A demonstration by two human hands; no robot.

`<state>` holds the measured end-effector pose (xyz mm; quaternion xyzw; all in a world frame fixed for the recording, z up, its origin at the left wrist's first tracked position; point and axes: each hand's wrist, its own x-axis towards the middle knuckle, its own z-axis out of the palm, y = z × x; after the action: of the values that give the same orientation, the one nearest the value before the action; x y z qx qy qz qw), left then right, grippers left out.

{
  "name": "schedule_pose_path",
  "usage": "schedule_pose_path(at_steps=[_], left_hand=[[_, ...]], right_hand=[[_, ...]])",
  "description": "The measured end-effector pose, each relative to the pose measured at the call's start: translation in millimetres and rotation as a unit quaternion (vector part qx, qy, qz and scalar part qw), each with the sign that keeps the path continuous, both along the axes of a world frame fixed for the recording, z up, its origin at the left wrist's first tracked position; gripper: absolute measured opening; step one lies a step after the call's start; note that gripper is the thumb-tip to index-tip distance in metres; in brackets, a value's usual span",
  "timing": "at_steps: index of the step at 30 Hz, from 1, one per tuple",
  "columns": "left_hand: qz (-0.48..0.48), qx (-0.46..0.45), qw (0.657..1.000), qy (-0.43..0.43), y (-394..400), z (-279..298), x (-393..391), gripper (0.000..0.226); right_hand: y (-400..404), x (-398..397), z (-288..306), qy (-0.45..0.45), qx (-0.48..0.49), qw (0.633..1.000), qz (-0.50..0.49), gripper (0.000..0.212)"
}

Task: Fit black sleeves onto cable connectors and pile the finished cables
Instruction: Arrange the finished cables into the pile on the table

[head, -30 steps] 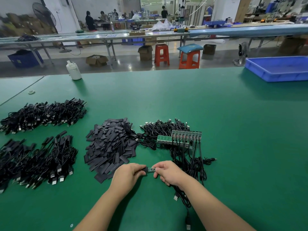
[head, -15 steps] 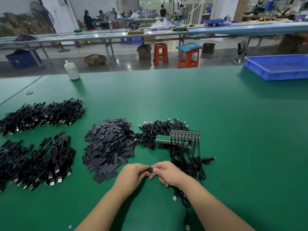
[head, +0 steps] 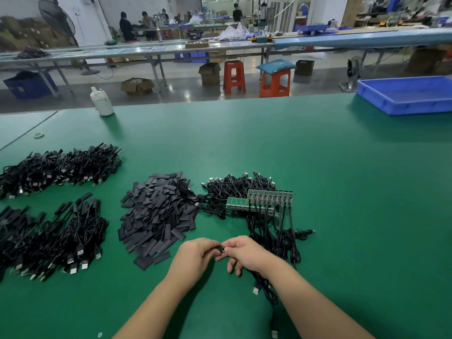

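The left hand [head: 195,255] and right hand [head: 244,253] have closed together. The green connector board that showed between them a second ago is now almost covered by the black sleeve [head: 221,249], fingertips nearly touching.

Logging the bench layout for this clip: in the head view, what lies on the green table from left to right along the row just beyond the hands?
Pile of finished cables → heap of loose black sleeves → tangle of unsleeved cables → strip of green circuit boards.
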<state>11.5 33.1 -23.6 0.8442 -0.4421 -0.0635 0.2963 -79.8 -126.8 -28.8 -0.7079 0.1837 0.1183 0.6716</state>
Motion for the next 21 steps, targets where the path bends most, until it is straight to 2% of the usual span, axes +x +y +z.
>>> schedule_pose_path(at_steps=[5, 9, 12, 16, 21], left_hand=[[-0.031, 0.059, 0.997, -0.032, -5.2, 3.3, 1.5, 0.02], [-0.04, 0.137, 0.984, -0.104, -10.5, 6.8, 1.7, 0.027], [-0.038, 0.116, 0.986, -0.112, -10.9, 6.7, 2.1, 0.025], [-0.019, 0.051, 0.996, -0.075, -7.2, 2.3, 0.4, 0.019], [0.009, 0.013, 0.999, -0.039, -3.7, 2.5, -2.4, 0.015]], right_hand=[[-0.7, 1.2, -3.0, -0.002, -0.002, 1.0, 0.0, 0.022], [-1.3, 2.0, -4.9, 0.007, -0.015, 1.0, -0.004, 0.023], [-0.3, 1.7, -2.1, 0.008, -0.009, 1.0, 0.001, 0.021], [0.8, 2.0, -0.4, 0.006, -0.012, 1.0, 0.005, 0.021], [1.4, 1.2, -1.2, -0.004, -0.018, 1.0, 0.001, 0.018]])
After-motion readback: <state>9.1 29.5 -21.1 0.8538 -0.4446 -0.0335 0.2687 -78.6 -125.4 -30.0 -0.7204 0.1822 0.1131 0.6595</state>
